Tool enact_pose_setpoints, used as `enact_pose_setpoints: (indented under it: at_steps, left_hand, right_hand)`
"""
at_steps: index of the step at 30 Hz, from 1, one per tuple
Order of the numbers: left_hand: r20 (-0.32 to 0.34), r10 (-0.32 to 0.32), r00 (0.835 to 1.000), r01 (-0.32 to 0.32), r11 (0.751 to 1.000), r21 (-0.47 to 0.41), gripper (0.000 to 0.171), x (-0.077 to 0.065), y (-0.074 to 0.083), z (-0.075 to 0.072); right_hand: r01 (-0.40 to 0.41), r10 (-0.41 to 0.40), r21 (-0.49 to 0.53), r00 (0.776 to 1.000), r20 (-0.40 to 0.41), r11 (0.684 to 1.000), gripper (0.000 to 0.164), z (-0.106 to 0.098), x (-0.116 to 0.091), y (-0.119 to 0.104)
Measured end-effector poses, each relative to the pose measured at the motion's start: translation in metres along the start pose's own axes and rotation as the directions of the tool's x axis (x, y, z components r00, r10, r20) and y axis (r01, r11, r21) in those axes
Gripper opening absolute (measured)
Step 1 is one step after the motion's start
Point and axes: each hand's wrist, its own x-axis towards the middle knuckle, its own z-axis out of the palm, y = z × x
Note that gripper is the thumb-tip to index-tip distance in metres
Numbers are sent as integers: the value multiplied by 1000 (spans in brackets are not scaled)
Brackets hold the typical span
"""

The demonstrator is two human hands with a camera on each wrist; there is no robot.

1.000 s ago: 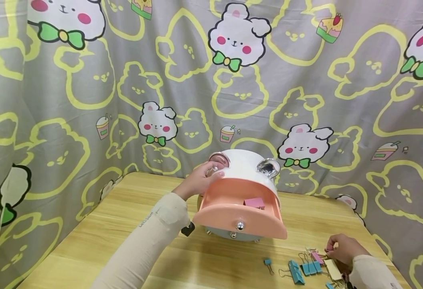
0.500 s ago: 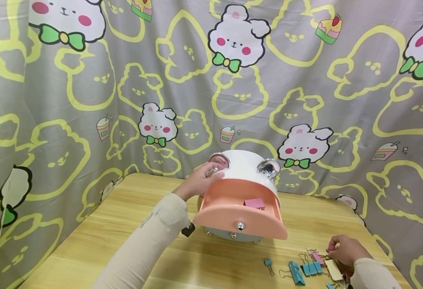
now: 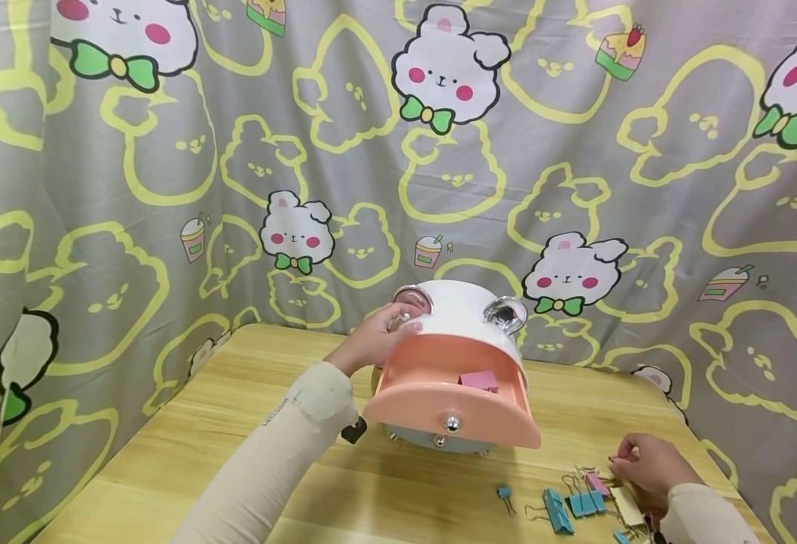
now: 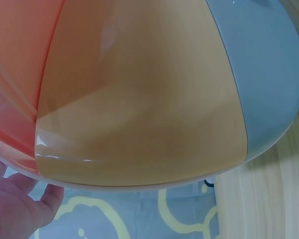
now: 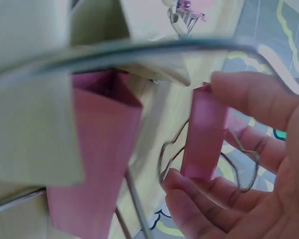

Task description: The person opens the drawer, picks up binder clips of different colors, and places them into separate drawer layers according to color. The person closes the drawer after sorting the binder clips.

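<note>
A pink binder clip was by the right edge of the surface, clamped between the right hand's thumb and fingers. Just beside it lay a cream clip and another pink clip; two teal clips and a small teal clip were farther from that edge. Toward the far edge stood a white case, its orange drawer pulled out with a pink piece inside. The left hand's fingers, apart from its thumb, rested on the case beside one shiny ear.
</note>
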Motion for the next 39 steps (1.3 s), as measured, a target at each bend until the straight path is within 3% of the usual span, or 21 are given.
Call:
enact_pose_setpoints:
  at_steps: [30, 39]
  left_hand:
    - [-6, -4, 1000, 4, 1000, 8, 36, -1, 0, 0]
    - [-16, 35, 999, -35, 999, 24, 32, 0, -1, 1]
  right_hand:
    - [-15, 15, 6, 999, -34, 1000, 34, -8, -4, -12]
    - [12, -11, 14, 999, -53, 1000, 38, -10, -5, -18]
